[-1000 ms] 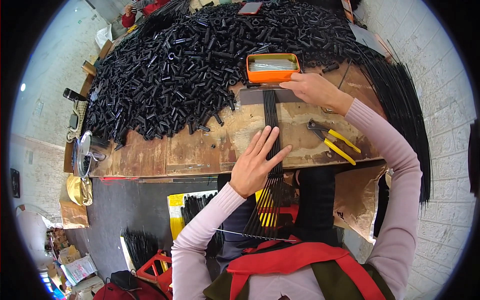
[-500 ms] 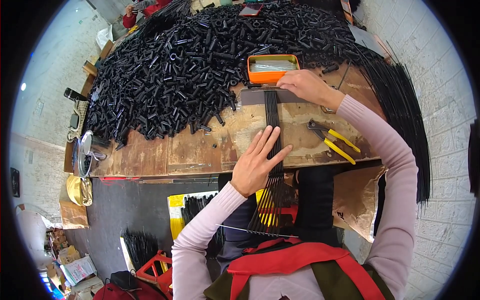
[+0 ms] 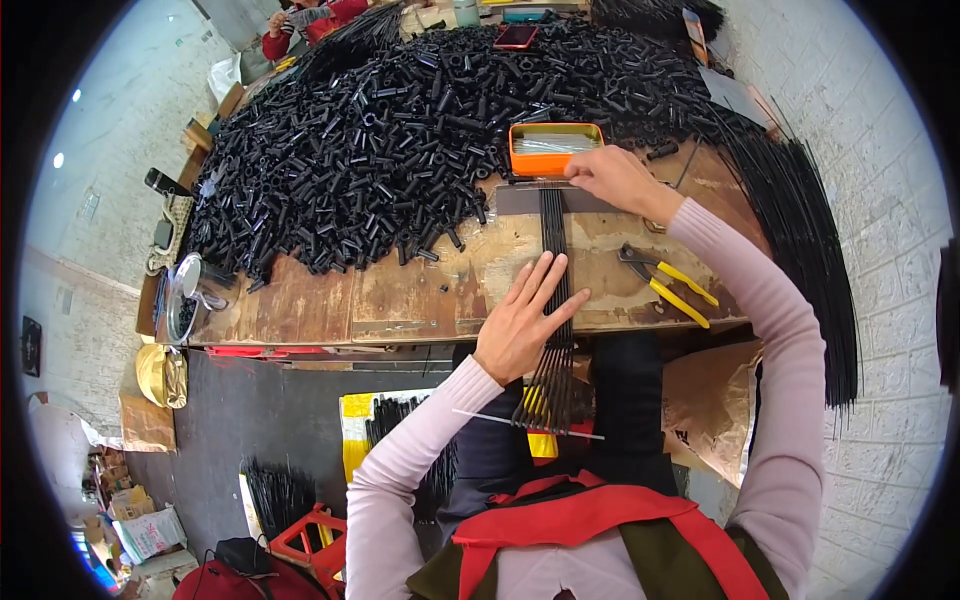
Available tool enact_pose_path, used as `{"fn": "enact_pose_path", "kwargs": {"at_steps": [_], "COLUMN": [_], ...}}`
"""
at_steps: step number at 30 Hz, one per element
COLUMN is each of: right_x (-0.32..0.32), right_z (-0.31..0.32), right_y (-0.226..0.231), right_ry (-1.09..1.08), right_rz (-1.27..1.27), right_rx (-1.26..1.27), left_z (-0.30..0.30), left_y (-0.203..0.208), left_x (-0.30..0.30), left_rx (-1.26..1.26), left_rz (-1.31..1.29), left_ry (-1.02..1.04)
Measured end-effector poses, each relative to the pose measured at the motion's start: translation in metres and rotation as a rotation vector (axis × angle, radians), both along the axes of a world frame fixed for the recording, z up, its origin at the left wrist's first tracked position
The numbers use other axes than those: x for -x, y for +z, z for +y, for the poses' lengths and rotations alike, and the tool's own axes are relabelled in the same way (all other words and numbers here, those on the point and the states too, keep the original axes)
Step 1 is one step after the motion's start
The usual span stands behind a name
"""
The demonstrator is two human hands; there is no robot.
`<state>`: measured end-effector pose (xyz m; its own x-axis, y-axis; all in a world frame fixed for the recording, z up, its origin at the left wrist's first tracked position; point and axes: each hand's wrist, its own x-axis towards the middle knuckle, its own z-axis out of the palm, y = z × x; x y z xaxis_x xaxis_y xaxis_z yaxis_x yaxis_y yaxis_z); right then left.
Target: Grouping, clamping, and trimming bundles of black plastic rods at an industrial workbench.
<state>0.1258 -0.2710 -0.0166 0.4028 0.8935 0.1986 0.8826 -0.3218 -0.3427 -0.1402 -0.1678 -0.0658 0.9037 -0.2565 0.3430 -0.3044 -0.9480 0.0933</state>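
My left hand (image 3: 522, 325) lies with fingers stretched and thumb apart on a flat row of thin black rods (image 3: 553, 225). Over the table's front edge the rods fan out toward my lap. Their lower ends line up along a thin pale wire (image 3: 480, 413) that crosses them. The far ends lie on a dark flat strip (image 3: 520, 201). At the strip's far side my right hand (image 3: 622, 183) is closed in a pinch, beside an orange tin (image 3: 538, 165) of thin pale wires. What the pinched fingertips hold is too small to make out.
A large heap of short black tubular parts (image 3: 350, 170) covers the far table. Yellow-handled pliers (image 3: 665, 284) lie right of the rods. Long black rods (image 3: 800, 230) hang over the right edge. A red phone (image 3: 516, 37) rests on the heap. Another person's hand (image 3: 278, 22) shows far left.
The fanned lower ends and their crossing wire have moved up toward the table edge. My right hand stays pinched near the tin. The whole view has shifted slightly.
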Motion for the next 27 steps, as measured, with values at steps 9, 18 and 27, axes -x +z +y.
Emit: {"fn": "enact_pose_path", "kwargs": {"at_steps": [9,18,27], "right_x": [0.111,0.188,0.166], "right_z": [-0.076,-0.081,-0.106], "right_y": [0.058,0.068,0.197], "right_ry": [0.472,0.199,0.201], "right_rz": [0.717,0.8,0.958], "right_rx": [0.064,-0.184,-0.357], "left_z": [0.049,0.039,-0.062], "left_y": [0.044,-0.009,0.048], "left_x": [-0.008,-0.101,0.043], "left_rx": [0.004,0.685,1.299], "left_rz": [-0.009,-0.017,0.634], "left_ry": [0.118,-0.266,-0.494]}}
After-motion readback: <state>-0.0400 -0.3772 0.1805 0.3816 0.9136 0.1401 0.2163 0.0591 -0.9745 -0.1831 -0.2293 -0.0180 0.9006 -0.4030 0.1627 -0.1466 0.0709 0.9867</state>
